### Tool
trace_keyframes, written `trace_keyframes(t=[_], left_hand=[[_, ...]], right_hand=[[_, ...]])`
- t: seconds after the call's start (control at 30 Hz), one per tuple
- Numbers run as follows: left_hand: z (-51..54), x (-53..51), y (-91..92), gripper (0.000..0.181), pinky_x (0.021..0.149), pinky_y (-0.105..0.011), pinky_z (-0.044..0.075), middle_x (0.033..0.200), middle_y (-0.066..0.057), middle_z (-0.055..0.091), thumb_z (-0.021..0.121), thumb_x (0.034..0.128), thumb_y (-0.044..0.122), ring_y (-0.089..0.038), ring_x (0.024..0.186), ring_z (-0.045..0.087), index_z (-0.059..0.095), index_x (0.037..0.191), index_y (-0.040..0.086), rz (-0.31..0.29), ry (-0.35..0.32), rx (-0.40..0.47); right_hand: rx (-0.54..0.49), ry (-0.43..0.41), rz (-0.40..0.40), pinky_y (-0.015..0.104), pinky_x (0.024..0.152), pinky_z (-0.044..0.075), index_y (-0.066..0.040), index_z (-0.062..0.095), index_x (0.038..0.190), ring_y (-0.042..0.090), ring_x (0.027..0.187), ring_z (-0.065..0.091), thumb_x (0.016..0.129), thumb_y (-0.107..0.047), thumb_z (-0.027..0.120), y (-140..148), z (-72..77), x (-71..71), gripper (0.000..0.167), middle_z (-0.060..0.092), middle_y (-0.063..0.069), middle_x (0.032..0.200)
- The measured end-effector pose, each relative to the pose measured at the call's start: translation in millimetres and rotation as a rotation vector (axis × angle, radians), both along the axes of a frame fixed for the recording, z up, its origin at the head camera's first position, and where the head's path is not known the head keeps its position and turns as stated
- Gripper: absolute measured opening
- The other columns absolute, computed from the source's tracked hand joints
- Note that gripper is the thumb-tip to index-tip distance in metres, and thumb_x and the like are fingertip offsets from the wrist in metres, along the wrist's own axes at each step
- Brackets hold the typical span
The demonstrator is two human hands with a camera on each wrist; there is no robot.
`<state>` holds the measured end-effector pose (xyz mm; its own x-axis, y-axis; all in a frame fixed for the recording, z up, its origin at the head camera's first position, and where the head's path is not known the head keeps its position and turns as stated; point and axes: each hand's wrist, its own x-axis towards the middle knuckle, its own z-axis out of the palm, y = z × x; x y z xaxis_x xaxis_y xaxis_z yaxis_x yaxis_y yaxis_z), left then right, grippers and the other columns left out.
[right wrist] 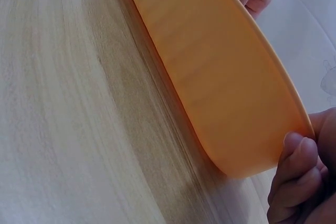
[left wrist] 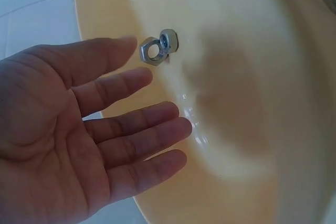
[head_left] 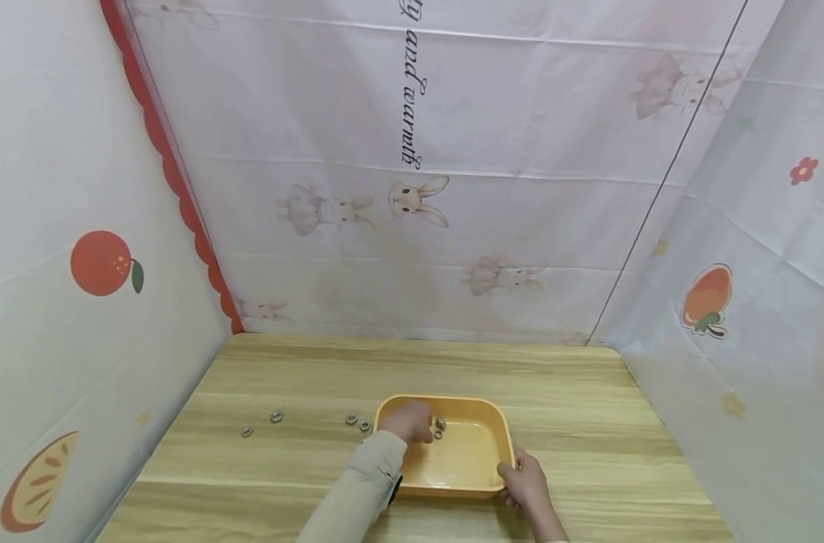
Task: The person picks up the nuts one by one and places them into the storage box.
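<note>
Standing by the worktop [head_left: 588, 437]: a yellow plastic tray [head_left: 462, 456] rests on it, with bare hands at its left and right.

Right hand [head_left: 527, 483]: grasping the rim at the tray's near right corner, thumb on the inner side, fingers curled against the outer wall. Judgement: this hold seems meant to steady the tray while the other hand works inside.

Left hand [head_left: 412, 422]: released; fingers loosely extended and apart, nothing held. It reaches in over the left wall, probably because the contents lie toward that side.

Two steel hex nuts [left wrist: 151, 53] lie in the tray's far left part, just right of the left hand in the head view. In the left wrist view they sit just beyond the thumb tip and index finger; contact cannot be told. One nut overlaps the other in that view.

More loose nuts [head_left: 352, 418] lie on the worktop left of the tray, some near its wall, two well apart farther left. Reason for that spread: unclear.
</note>
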<state>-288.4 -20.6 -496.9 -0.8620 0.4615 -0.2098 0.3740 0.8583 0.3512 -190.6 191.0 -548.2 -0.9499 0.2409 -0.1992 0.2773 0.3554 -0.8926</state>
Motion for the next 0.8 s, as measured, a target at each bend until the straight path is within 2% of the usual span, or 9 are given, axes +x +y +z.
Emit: trace_keyframes(t=[0.13, 0.23, 0.33, 0.37, 0.47, 0.53, 0.8], left_hand=[[0.0, 2.6, -1.7, 0.039, 0.041, -0.021, 0.020, 0.051, 0.006, 0.027, 0.068, 0.0690, 0.008, -0.007, 0.044, 0.023, 0.033, 0.054, 0.016, -0.010, 0.013, 0.015], [0.3, 5.8, -5.0, 0.027, 0.044, -0.022, 0.031, 0.059, 0.006, 0.044, 0.070, 0.0684, 0.009, -0.008, 0.050, 0.037, 0.045, 0.059, 0.014, -0.016, 0.052, 0.016], [0.1, 9.5, -9.8, 0.011, 0.055, -0.024, 0.044, 0.075, 0.003, 0.060, 0.072, 0.0694, 0.012, -0.011, 0.064, 0.053, 0.061, 0.073, 0.010, -0.035, 0.115, -0.003], [0.5, 10.8, -11.7, 0.013, 0.060, -0.025, 0.046, 0.082, 0.002, 0.063, 0.073, 0.0698, 0.013, -0.013, 0.072, 0.056, 0.065, 0.079, 0.009, -0.039, 0.140, -0.008], [2.7, 15.3, -18.1, 0.023, 0.071, -0.029, 0.049, 0.092, -0.001, 0.065, 0.075, 0.0724, 0.016, -0.017, 0.087, 0.059, 0.069, 0.093, 0.008, -0.052, 0.200, -0.016], [4.7, 18.7, -22.4, 0.027, 0.075, -0.030, 0.049, 0.095, -0.001, 0.064, 0.076, 0.0734, 0.018, -0.018, 0.090, 0.058, 0.070, 0.097, 0.009, -0.054, 0.230, -0.017], [6.2, 29.9, -32.9, 0.024, 0.061, -0.031, 0.050, 0.091, -0.002, 0.058, 0.076, 0.0757, 0.022, -0.018, 0.083, 0.056, 0.070, 0.096, 0.011, -0.070, 0.321, 0.001]], right_hand=[[0.001, -0.002, -0.002, 0.020, 0.032, 0.034, -0.001, 0.051, 0.077, 0.011, 0.033, 0.044, 0.079, -0.004, 0.051, 0, -1.2, -0.5, 0.003, 0.049, 0.004, 0.046], [-0.001, -0.007, 0.007, 0.021, 0.033, 0.035, -0.001, 0.050, 0.076, 0.012, 0.034, 0.045, 0.079, -0.005, 0.051, 0, -1.2, 0.2, 0.005, 0.049, 0.004, 0.047], [-0.009, -0.021, 0.010, 0.020, 0.033, 0.034, -0.001, 0.051, 0.077, 0.012, 0.035, 0.045, 0.079, -0.005, 0.051, -1, -1.4, 0.8, 0.004, 0.049, 0.005, 0.047], [-0.011, -0.023, 0.012, 0.020, 0.033, 0.034, -0.001, 0.052, 0.078, 0.012, 0.035, 0.045, 0.079, -0.005, 0.050, -1, -1.4, 0.8, 0.004, 0.049, 0.005, 0.047], [-0.011, -0.021, 0.017, 0.020, 0.033, 0.033, -0.001, 0.052, 0.079, 0.011, 0.034, 0.044, 0.079, -0.005, 0.050, -2, -1.7, -0.1, 0.004, 0.050, 0.004, 0.047], [-0.009, -0.014, 0.019, 0.020, 0.033, 0.034, -0.001, 0.052, 0.080, 0.011, 0.034, 0.044, 0.079, -0.005, 0.050, -2, -1.6, -0.5, 0.005, 0.050, 0.004, 0.047], [-0.003, 0.000, 0.016, 0.020, 0.033, 0.035, -0.001, 0.052, 0.080, 0.011, 0.035, 0.045, 0.079, -0.004, 0.050, 2, -3.3, 0.6, 0.005, 0.050, 0.005, 0.048]])
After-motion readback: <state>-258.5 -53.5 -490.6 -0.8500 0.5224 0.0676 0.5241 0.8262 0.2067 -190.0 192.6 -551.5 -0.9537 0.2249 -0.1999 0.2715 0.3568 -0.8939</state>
